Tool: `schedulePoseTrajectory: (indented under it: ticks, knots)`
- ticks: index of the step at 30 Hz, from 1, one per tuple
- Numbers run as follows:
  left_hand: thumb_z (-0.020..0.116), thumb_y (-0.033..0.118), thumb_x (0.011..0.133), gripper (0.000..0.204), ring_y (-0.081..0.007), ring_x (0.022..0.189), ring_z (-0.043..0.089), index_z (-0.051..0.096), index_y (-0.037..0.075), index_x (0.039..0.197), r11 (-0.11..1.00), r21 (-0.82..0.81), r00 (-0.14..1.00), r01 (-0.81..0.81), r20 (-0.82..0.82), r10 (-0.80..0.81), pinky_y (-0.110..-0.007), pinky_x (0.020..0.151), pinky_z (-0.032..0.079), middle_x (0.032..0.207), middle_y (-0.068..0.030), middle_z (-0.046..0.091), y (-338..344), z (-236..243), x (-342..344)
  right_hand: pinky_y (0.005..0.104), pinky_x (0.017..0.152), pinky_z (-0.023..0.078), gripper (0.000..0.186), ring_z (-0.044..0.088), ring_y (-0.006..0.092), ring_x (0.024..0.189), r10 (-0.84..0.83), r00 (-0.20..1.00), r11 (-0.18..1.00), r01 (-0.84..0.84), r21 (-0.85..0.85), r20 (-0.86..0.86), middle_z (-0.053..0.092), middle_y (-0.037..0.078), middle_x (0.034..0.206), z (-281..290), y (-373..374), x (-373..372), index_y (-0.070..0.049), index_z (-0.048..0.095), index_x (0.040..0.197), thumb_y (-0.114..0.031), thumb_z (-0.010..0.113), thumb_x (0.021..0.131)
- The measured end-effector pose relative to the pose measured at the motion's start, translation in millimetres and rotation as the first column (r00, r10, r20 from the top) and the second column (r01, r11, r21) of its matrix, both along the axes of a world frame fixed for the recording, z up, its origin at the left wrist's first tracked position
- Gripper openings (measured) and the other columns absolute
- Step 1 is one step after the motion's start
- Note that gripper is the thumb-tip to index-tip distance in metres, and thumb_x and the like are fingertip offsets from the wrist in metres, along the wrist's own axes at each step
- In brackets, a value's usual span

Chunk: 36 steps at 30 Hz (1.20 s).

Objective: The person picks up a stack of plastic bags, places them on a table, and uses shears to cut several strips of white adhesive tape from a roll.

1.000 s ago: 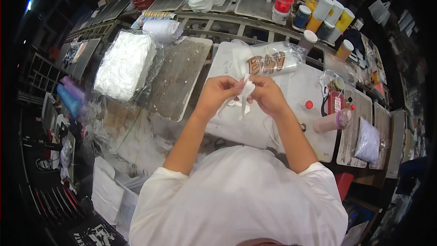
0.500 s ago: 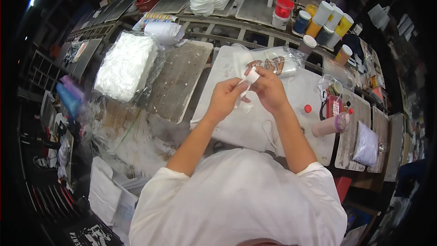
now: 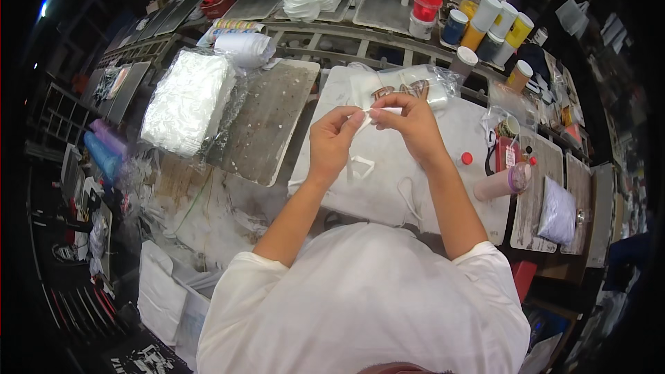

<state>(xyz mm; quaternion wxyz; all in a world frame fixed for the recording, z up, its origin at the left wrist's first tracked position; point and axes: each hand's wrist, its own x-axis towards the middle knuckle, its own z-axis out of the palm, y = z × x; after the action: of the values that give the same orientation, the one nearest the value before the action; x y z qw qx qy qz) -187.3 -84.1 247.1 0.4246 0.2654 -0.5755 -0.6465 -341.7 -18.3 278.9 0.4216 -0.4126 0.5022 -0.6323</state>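
Observation:
Over the pale board (image 3: 443, 166), my left hand (image 3: 331, 142) and my right hand (image 3: 410, 127) meet fingertip to fingertip. Both are pinched on a narrow white strip (image 3: 366, 122) that looks like cloth or tape. A bent length of white strip (image 3: 361, 166) shows below them; whether it joins the held piece I cannot tell. Just beyond my fingers lies a clear plastic bag (image 3: 445, 83) with a white, brown-printed item inside. A thin white cord (image 3: 407, 202) curls on the board near my right forearm.
A wrapped white stack (image 3: 188, 104) lies left, beside a dark worn board (image 3: 267, 125). On the right are a red cap (image 3: 467, 158), a pink bottle (image 3: 500, 185) and a pale filled bag (image 3: 557, 210). Several paint containers (image 3: 488, 14) and a red tub (image 3: 427, 5) stand at the back.
The white piece was a broad folded band raised between my fingers; now only a narrow strip shows there. My right hand has turned, and its fingertips have come down to the left hand's.

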Motion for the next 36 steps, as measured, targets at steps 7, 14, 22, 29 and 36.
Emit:
schedulePoseTrajectory:
  ticks: [7,14,22,29,36]
  knots:
    - [0.071,0.016,0.086,0.017,-0.0018,0.064,0.047,0.069,-0.001,0.089,0.990,-0.104,0.986,0.098,0.144,-0.083,-0.019,0.056,0.035,0.071,0.0043,0.060,-5.2,-1.6,10.5,0.0250,0.068,0.055,0.017,0.065,0.0158,0.077,0.075,0.997,0.996,-0.076,0.042,0.027,0.065,0.011,0.091,4.9,2.8,-8.2,0.006,0.065,0.092,-0.008,0.070,0.082]
    - [0.070,0.014,0.085,0.013,-0.0011,0.060,0.045,0.067,0.001,0.084,0.986,-0.050,0.973,0.161,0.175,-0.150,-0.017,0.055,0.034,0.069,0.0040,0.057,-10.6,-0.2,21.2,0.0264,0.075,0.057,0.015,0.066,0.0178,0.081,0.156,0.980,0.981,-0.168,0.101,0.120,0.063,0.010,0.091,7.0,1.4,-10.7,0.006,0.061,0.092,-0.006,0.065,0.085]
    - [0.069,0.010,0.085,0.010,-0.0032,0.060,0.048,0.065,0.001,0.085,0.987,0.003,0.984,0.161,0.071,-0.161,-0.019,0.057,0.037,0.068,0.0027,0.056,-14.1,-2.4,24.7,0.0260,0.074,0.056,0.012,0.066,0.0163,0.078,0.139,0.986,0.983,-0.148,0.109,0.091,0.066,0.010,0.088,10.2,0.4,-9.0,0.005,0.060,0.091,-0.004,0.066,0.084]
    - [0.067,0.009,0.085,0.009,-0.0049,0.066,0.051,0.065,0.000,0.085,0.991,-0.024,0.988,0.129,0.086,-0.127,-0.020,0.063,0.039,0.072,0.0014,0.058,-15.2,-3.6,28.7,0.0247,0.071,0.054,0.011,0.065,0.0136,0.078,0.096,0.994,0.991,-0.089,0.102,-0.060,0.066,0.009,0.084,6.6,-1.2,-11.1,0.004,0.062,0.087,-0.002,0.069,0.081]
    - [0.066,0.010,0.085,0.010,-0.0055,0.066,0.051,0.066,0.001,0.083,0.994,-0.007,0.992,0.108,0.069,-0.107,-0.020,0.063,0.039,0.072,0.0010,0.059,-14.3,-7.0,27.9,0.0249,0.068,0.053,0.012,0.066,0.0149,0.074,0.134,0.990,0.982,-0.126,0.137,-0.048,0.066,0.009,0.083,11.0,-0.2,-11.4,0.004,0.061,0.090,0.000,0.068,0.082]
